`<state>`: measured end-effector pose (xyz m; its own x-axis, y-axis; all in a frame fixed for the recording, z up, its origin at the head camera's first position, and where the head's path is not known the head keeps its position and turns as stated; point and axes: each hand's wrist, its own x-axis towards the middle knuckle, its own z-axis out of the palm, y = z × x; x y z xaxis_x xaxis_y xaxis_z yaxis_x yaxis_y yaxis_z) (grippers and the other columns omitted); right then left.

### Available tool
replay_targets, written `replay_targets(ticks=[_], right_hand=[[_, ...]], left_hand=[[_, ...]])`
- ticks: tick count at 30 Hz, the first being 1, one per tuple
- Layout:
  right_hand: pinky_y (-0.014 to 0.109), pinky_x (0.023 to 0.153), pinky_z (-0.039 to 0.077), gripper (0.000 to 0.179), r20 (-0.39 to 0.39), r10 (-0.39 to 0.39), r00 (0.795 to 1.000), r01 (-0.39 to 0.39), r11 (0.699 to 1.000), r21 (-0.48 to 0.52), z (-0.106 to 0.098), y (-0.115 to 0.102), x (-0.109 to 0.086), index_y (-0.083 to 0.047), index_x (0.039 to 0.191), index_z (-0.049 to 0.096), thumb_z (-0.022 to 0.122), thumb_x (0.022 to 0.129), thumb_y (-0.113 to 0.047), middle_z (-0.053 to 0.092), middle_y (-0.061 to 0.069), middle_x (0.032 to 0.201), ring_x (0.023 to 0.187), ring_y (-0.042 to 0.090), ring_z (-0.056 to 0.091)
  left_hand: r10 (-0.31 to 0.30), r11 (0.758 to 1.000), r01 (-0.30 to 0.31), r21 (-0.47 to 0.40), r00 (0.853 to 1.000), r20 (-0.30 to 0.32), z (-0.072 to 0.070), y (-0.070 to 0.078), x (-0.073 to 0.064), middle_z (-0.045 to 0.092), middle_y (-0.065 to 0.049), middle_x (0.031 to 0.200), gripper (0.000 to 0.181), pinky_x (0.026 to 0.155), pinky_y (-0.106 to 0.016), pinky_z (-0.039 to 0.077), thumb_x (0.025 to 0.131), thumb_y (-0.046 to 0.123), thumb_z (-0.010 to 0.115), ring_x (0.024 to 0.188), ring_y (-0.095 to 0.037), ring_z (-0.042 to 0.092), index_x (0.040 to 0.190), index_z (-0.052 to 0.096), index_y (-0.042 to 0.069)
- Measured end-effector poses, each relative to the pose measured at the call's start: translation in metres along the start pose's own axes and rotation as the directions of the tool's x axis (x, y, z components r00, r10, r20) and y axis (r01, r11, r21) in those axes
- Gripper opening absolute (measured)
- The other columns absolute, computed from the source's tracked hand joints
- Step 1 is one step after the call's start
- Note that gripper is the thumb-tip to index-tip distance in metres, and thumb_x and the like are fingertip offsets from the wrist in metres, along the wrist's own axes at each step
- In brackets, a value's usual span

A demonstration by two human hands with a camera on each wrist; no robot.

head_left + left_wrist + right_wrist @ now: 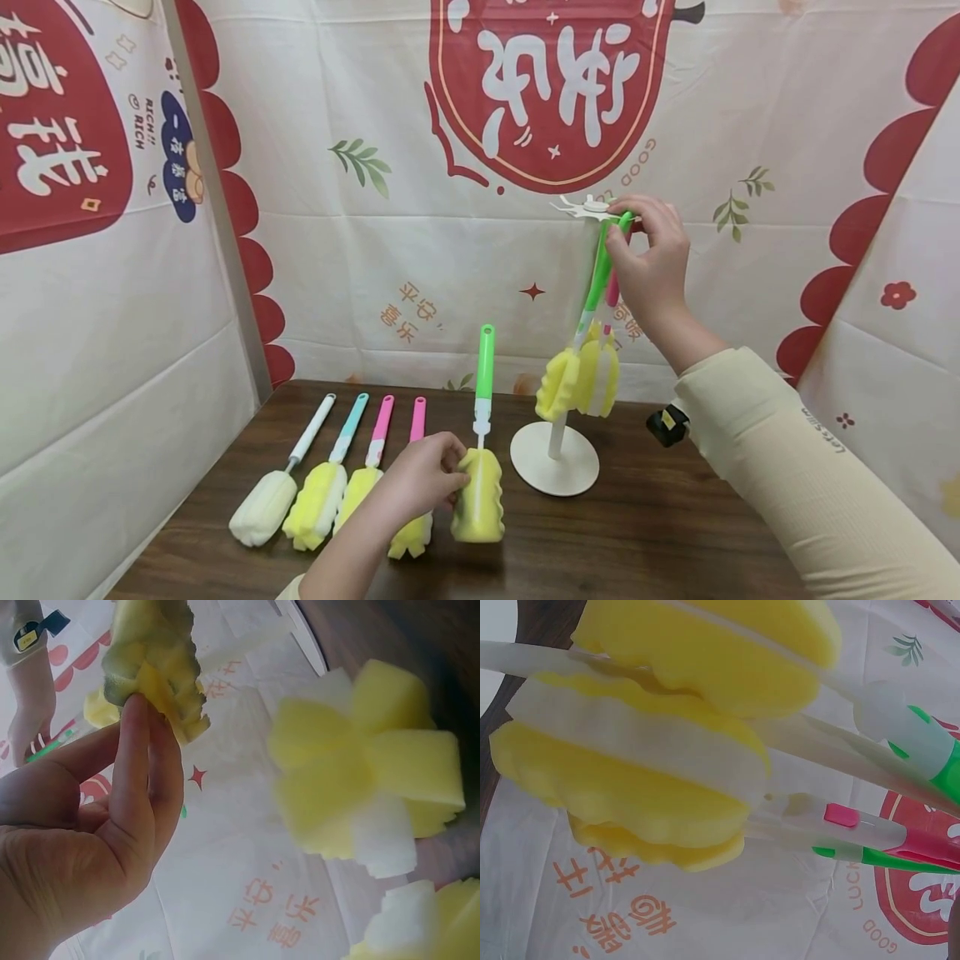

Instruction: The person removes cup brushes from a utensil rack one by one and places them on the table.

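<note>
the left hand (420, 479) has its fingers clamped on the yellow sponge (478, 508) of a green brush (482, 412), handle up. to its left on the table (652, 533), two pink brushes (380, 429), a blue brush (349, 429) and a white brush (262, 510) lie in a row. a white stand (555, 471) is farther off. at its top, the right hand (656, 258) pinches another green brush (597, 292) by the handle; i cannot tell if it is hooked. just behind are a pink brush (600, 379) and a third green brush (900, 859), then printed cloth (322, 283).
</note>
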<state>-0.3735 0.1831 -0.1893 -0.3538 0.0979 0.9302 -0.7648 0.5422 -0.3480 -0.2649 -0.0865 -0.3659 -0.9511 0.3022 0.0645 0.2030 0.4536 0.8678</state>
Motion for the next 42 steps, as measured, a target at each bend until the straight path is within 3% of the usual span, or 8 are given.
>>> replay_targets(ticks=[17, 25, 32, 42], right_hand=[[0.017, 0.08, 0.044, 0.023, -0.019, 0.002, 1.0, -0.002, 1.0, 0.017, 0.001, 0.001, 0.0, -0.002, 0.105, 0.07, 0.058, 0.09, -0.016, 0.067, -0.001, 0.11, 0.1, 0.008, 0.049], [0.017, 0.08, 0.042, 0.021, -0.03, 0.003, 1.0, -0.001, 0.999, 0.047, -0.001, -0.029, -0.005, 0.009, 0.102, 0.066, 0.055, 0.089, -0.002, 0.065, 0.017, 0.109, 0.096, 0.011, 0.047], [0.017, 0.08, 0.043, 0.023, -0.033, 0.009, 0.999, -0.008, 1.0, 0.031, 0.001, -0.006, -0.002, 0.001, 0.104, 0.069, 0.057, 0.09, -0.013, 0.067, 0.005, 0.11, 0.1, 0.009, 0.049], [0.018, 0.08, 0.044, 0.024, -0.026, 0.006, 1.0, -0.005, 1.0, 0.028, 0.003, 0.003, -0.001, -0.003, 0.105, 0.07, 0.058, 0.09, -0.017, 0.067, -0.001, 0.11, 0.101, 0.009, 0.049]], left_hand=[[-0.094, 0.994, 0.094, 0.063, 0.995, 0.012, 0.003, -0.022, 0.013, 0.058, -0.011, 0.082, 0.017, 0.051, -0.03, 0.055, 0.083, -0.008, 0.07, 0.056, -0.02, 0.063, 0.097, 0.06, -0.007], [-0.129, 0.988, 0.127, 0.093, 0.992, 0.012, 0.009, -0.028, 0.016, 0.059, -0.01, 0.08, 0.016, 0.05, -0.031, 0.054, 0.081, -0.008, 0.072, 0.055, -0.02, 0.063, 0.093, 0.062, -0.006], [-0.146, 0.982, 0.143, 0.123, 0.989, 0.014, 0.013, -0.03, 0.017, 0.057, -0.01, 0.077, 0.015, 0.05, -0.03, 0.054, 0.081, -0.007, 0.073, 0.053, -0.02, 0.063, 0.091, 0.062, -0.004], [-0.159, 0.971, 0.154, 0.185, 0.987, 0.012, 0.014, -0.031, 0.018, 0.059, -0.012, 0.083, 0.015, 0.051, -0.03, 0.054, 0.081, -0.005, 0.074, 0.051, -0.019, 0.064, 0.091, 0.063, -0.004]])
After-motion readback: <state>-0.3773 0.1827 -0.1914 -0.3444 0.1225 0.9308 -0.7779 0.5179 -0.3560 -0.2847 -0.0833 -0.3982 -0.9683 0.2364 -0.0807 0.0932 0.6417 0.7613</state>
